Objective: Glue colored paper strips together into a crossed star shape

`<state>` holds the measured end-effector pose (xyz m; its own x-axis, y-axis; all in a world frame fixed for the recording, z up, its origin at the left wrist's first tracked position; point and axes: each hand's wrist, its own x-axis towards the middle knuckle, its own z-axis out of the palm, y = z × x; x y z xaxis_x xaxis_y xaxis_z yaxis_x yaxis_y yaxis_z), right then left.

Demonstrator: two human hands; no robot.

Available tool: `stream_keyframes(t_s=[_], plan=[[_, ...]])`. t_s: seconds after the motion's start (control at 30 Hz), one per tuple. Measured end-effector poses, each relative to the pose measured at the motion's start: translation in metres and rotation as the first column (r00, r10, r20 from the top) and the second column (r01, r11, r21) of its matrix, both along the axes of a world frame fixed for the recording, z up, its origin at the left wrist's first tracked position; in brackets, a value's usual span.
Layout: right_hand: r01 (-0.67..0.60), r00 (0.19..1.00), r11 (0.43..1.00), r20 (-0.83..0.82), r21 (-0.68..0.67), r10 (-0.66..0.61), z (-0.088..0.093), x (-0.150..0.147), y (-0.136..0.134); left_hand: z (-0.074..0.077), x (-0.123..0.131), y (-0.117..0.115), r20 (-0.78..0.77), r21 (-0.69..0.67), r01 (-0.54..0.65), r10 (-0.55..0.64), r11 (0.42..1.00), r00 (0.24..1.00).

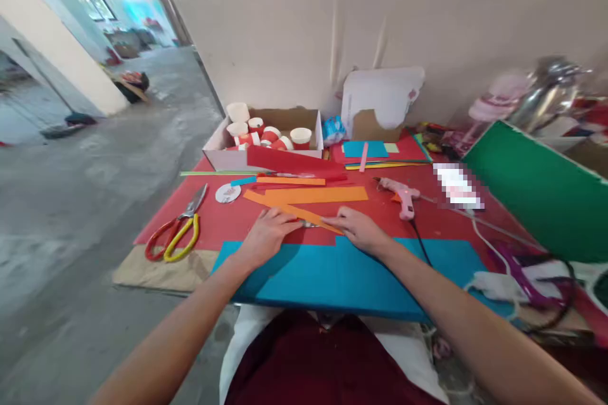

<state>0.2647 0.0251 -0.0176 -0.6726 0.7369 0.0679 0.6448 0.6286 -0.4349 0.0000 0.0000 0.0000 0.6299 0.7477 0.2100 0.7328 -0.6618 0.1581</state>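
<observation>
1. A slanting orange strip (293, 209) lay left of the glue gun (405, 195).
2. The right hand (360, 228), fingers half-bent, touched its near end; grip unclear.
3. The left hand (266, 235) curled its fingers nearby; hold unclear.

The red table (223, 218) had a blue sheet (294, 272) along its near edge. Scissors (189, 212) lay at left, orange strips (316, 195) in the middle, a glue gun (405, 196) at right. Behind stood a box (225, 160).
</observation>
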Motion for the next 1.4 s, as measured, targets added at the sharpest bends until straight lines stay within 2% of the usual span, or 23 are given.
stream_keyframes(t_s=[0.63, 0.83, 0.97, 1.4], plan=[[0.083, 0.997, 0.994, -0.007, 0.074, -0.083, -0.007, -0.004, -0.007, 0.004, 0.017, -0.010, -0.002, -0.002, 0.018, -0.018, 1.000, 1.000], [0.064, 0.995, 0.998, -0.071, -0.027, -0.065, 0.006, 0.002, -0.006, 0.003, 0.020, -0.009, -0.015, 0.000, 0.031, -0.031, 1.000, 0.999], [0.017, 0.999, 0.997, -0.048, -0.074, -0.021, 0.014, 0.012, -0.004, 0.004, 0.019, -0.009, -0.024, 0.004, 0.036, -0.036, 0.999, 0.999], [0.051, 0.997, 0.993, -0.050, -0.107, -0.057, 0.014, 0.011, -0.006, 0.004, 0.026, -0.013, -0.007, 0.020, 0.052, -0.052, 0.998, 0.999]])
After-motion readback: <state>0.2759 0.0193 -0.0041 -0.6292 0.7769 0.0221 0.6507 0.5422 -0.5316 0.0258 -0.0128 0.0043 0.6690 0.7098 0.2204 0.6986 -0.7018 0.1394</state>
